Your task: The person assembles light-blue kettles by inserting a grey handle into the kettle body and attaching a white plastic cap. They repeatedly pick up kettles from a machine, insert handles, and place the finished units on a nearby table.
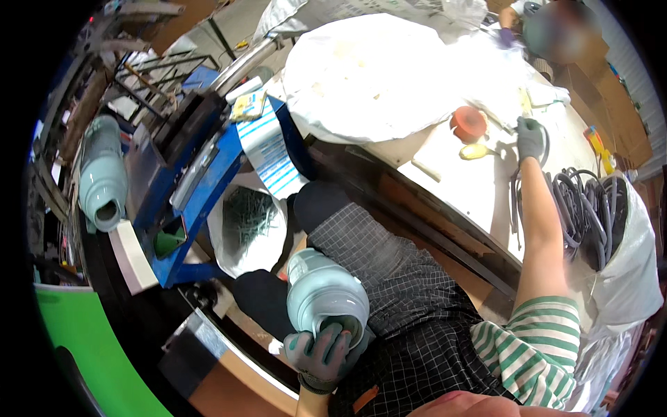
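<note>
On my lap lies a hollow, pale blue-green plastic part (325, 288), stepped and bottle-shaped, its open end toward me. My left hand (319, 356), in a grey-green glove, grips the rim of that opening. My right hand (532, 141), gloved in grey, reaches to the white worktable (479, 201). Its fingers are curled beside a pale curved item, and what they hold cannot be made out. Close to it on the tabletop are a yellow-handled tool (474, 151) and an orange-red round piece (468, 124).
A large white sack (375, 76) covers the table's far side. Coiled grey hoses (587, 215) hang beside my right arm. At left stand a blue machine frame (208, 208), a white bag of thin scraps (246, 229) and another pale green part (104, 177). Another person (556, 31) is at far right.
</note>
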